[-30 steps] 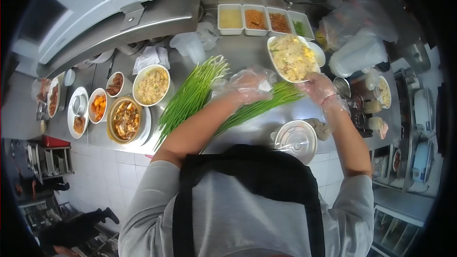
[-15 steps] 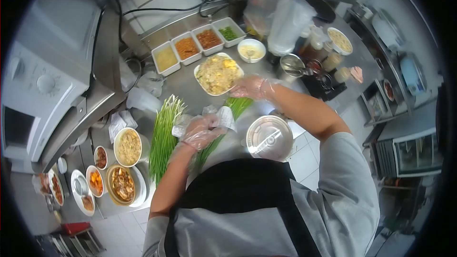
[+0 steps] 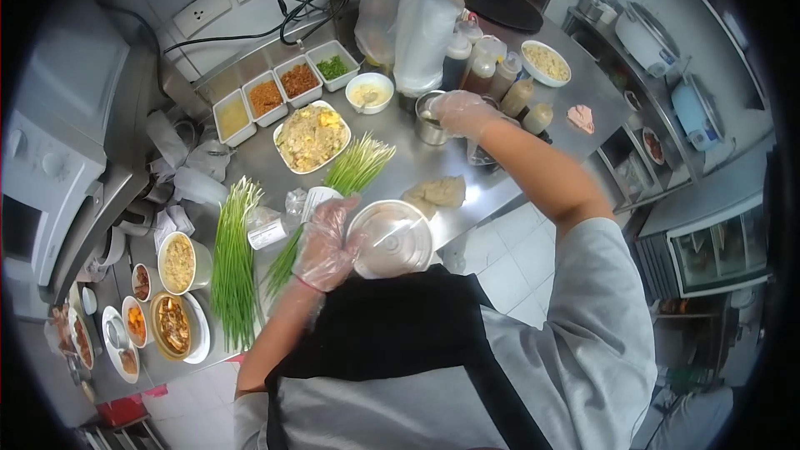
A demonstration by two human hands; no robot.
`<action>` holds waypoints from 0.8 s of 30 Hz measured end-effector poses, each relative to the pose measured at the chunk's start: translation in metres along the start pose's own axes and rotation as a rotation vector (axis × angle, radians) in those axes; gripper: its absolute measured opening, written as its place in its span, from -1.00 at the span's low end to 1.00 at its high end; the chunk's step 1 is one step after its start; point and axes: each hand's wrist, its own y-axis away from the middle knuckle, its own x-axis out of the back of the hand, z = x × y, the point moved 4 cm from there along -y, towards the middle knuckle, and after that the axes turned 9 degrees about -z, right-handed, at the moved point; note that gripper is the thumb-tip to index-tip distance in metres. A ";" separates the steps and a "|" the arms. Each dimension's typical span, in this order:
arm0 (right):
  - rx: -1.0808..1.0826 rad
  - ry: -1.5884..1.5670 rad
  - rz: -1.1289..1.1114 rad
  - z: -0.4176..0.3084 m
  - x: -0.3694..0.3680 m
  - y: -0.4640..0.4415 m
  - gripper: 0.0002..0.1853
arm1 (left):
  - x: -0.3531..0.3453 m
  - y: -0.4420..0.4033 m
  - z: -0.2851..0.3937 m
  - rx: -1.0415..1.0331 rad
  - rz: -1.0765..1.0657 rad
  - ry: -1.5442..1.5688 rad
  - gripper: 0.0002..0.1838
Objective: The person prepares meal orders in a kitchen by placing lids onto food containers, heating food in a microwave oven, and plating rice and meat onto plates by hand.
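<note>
The worktop (image 3: 479, 200) is biggest. On it lie two bunches of long green stalks, a left bunch (image 3: 236, 271) and a right bunch (image 3: 358, 162), whole and not chopped. Next is a round tub (image 3: 392, 237), lid on. The left hand (image 3: 326, 243) is beside it, finger and thumb apart. The rice (image 3: 310, 137) is already dished up. The right hand (image 3: 468, 113) is at the small metal pot (image 3: 428, 130); I can't tell if it's pinching anything.

a laden counter (image 3: 404, 168)
near left, bowls (image 3: 136, 322); right of them, two bunches of stalks (image 3: 235, 271), then a tub (image 3: 392, 237); beyond, a plate (image 3: 312, 138) before trays (image 3: 266, 99); far right, a pot (image 3: 429, 131) left of bottles (image 3: 517, 98).
</note>
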 end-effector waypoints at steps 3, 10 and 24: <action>0.011 -0.010 -0.144 0.022 0.014 0.009 -0.80 | -0.057 -0.003 -0.018 0.099 0.169 0.168 -0.58; 0.160 -0.022 0.054 0.072 0.037 0.038 -0.82 | -0.071 -0.030 0.011 0.235 0.355 -0.008 -0.65; 0.483 -0.323 0.187 -0.087 0.084 -0.048 -0.68 | 0.035 -0.049 -0.196 0.496 0.628 1.099 0.01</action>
